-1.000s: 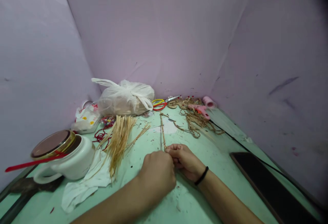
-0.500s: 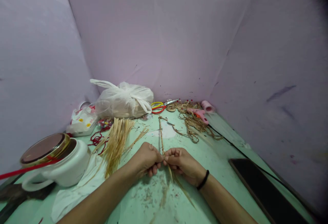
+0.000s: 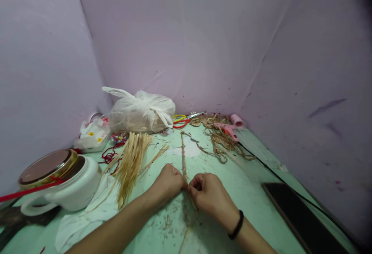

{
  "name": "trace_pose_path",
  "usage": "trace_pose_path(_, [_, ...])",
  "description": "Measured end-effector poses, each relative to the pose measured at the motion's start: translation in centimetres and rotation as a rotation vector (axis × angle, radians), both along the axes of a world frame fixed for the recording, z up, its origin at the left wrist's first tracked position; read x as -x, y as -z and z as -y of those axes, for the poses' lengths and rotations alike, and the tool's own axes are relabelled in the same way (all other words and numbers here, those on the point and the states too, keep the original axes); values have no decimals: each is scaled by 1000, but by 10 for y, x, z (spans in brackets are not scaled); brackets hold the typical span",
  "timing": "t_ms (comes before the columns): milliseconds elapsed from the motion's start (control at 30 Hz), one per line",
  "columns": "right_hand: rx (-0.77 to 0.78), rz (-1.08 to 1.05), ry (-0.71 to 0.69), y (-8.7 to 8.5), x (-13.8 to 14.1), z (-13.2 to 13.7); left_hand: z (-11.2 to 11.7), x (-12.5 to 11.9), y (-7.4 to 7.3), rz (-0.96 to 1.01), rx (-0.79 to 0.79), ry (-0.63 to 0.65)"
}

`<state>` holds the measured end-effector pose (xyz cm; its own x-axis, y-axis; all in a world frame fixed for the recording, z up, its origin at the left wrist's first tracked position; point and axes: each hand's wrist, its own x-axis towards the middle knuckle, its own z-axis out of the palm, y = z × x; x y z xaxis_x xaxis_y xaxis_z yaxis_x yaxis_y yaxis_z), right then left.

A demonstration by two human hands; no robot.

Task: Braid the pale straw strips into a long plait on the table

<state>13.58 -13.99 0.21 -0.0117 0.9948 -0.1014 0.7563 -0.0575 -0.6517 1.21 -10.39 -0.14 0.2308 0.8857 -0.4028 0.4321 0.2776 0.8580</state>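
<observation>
A thin braided straw cord runs down the table toward me, its far end joined to a brown twine. My left hand is closed, with thumb and fingers on the near end of the braid. Close against it on the right, my right hand pinches at the same spot, seemingly on a straw strand. The fingertips partly hide the braid's working end. Loose pale strands trail below the hands toward the table's front. A bundle of dry straw lies left of my left hand.
On the left stand a white pot with a tilted lid and a knotted plastic bag. Scissors, tangled twine and a pink glue gun lie behind. A dark phone-like slab rests at right.
My right hand has rotated and shifted slightly down and right, its fingers curled more. My left hand has turned knuckles-up, and the loose strands now hang straighter toward me.
</observation>
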Motion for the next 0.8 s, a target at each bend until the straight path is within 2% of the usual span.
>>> trace_pose_path(100, [-14, -17, -7, 0, 5, 5, 1, 1, -12, 76, 96, -3])
trace_pose_path(200, [-24, -29, -5, 1, 5, 8, -1, 3, -18, 130, 99, 29])
trace_pose_path(300, [17, -146, -1, -1, -1, 3, -4, 5, -16, 145, 95, 32])
trace_pose_path(433, [184, -393, 21, -7, -9, -7, -9, 6, -9, 127, 37, 74])
trace_pose_path(533, [274, -506, 34, -8, -7, -9, -10, 5, -9, 71, 19, 74])
trace_pose_path(600, [234, -478, 25, -5, -1, -6, -9, 5, -12, 58, 53, 55])
trace_pose_path(700, [50, -318, 16, 4, 11, 4, -7, 6, -11, 92, 144, 42])
trace_pose_path(800, [-80, -191, -21, 10, 19, 12, -7, 7, -5, 148, 123, 47])
